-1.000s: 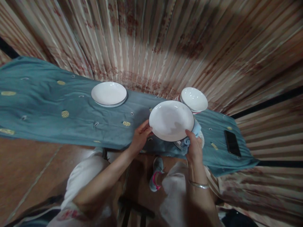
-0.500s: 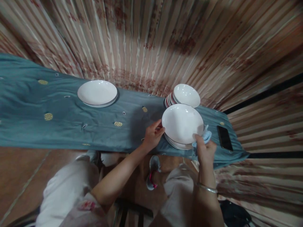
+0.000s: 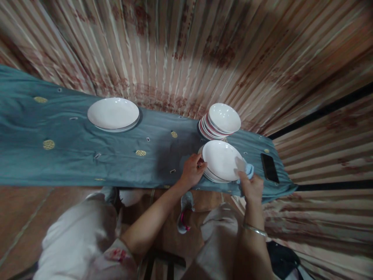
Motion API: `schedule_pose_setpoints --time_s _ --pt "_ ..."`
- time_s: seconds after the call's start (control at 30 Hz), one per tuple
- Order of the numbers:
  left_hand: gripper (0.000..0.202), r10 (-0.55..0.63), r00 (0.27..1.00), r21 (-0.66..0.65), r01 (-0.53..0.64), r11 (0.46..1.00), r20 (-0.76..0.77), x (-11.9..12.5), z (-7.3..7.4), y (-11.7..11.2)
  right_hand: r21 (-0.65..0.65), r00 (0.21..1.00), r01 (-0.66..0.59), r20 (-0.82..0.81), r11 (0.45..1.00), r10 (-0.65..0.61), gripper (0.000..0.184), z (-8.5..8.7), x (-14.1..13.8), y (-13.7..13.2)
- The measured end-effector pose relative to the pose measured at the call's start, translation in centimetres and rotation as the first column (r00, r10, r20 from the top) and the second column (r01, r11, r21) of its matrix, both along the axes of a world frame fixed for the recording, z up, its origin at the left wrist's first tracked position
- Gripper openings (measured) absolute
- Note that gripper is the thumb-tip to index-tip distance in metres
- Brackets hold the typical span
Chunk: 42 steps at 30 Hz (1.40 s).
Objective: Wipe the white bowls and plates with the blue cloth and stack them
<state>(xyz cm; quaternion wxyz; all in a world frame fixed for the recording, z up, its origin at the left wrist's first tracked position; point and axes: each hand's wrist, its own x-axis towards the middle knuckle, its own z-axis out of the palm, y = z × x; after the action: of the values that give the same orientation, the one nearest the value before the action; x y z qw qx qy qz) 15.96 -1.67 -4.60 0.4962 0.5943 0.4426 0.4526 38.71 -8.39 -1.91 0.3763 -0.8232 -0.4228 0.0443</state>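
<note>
A white plate [image 3: 223, 160] with a thin dark rim is held between my two hands, just over a short stack of plates [image 3: 214, 179] near the table's front edge. My left hand [image 3: 194, 170] pinches its left rim, fingertips partly hidden under it. At the right rim, my right hand [image 3: 252, 186] grips the plate through a light blue cloth [image 3: 249, 170], thumb on top. Whether the held plate touches the stack below, I cannot tell. Just behind it stands a stack of white bowls [image 3: 224, 118] with dark and reddish rims.
More white plates [image 3: 113, 112] lie stacked on the left part of the narrow table, which has a teal patterned cloth [image 3: 72, 163]. A black phone [image 3: 269, 168] lies near the right end. Pleated curtains [image 3: 163, 50] hang behind and to the right.
The held plate has come down and towards me, and more of the bowl stack now shows behind it. Both hands keep their hold. The whole view has shifted slightly.
</note>
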Motion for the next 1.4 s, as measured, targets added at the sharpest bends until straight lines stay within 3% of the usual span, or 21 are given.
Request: schedule_pose_setpoints --time_s 0.13,0.37,0.67,0.93,1.13,1.27,1.4 --pt "0.013 -0.018 0.985 0.074 0.031 0.997 -0.173 0.2 -0.7 0.1 -0.213 0.994 0.045 0.111 0.976 -0.022 0.049 0.2 -0.4 -0.1" --pt "0.015 0.021 0.959 0.155 0.024 0.988 -0.281 0.2 -0.9 -0.1 -0.349 0.984 0.032 0.178 0.937 0.032 0.054 0.4 -0.9 0.2" --pt "0.03 -0.008 0.974 0.009 0.01 1.0 -0.225 -0.1 -0.6 0.3 -0.461 0.969 0.064 0.241 0.885 0.055 0.045 1.1 -1.8 0.4" --pt "0.033 0.002 0.972 0.004 -0.001 1.0 -0.234 -0.5 -0.7 0.5 -0.481 0.935 0.043 0.329 0.876 0.134 0.042 0.7 -2.2 0.4" --pt "0.036 0.022 0.985 0.021 -0.018 1.0 -0.174 -1.3 -1.2 0.0 -0.34 0.886 0.104 0.458 0.935 0.068 0.05 1.8 -3.6 0.4" --pt "0.035 0.038 0.99 0.042 -0.032 0.999 -0.138 -3.7 -1.0 -0.4 -0.192 0.901 -0.085 0.405 0.978 0.158 0.052 2.4 -7.0 0.6" --pt "0.034 0.086 0.993 0.01 -0.086 0.996 -0.083 -6.7 -0.5 -0.2 -0.086 0.875 -0.398 0.263 0.913 0.406 0.048 2.2 -12.6 1.0"
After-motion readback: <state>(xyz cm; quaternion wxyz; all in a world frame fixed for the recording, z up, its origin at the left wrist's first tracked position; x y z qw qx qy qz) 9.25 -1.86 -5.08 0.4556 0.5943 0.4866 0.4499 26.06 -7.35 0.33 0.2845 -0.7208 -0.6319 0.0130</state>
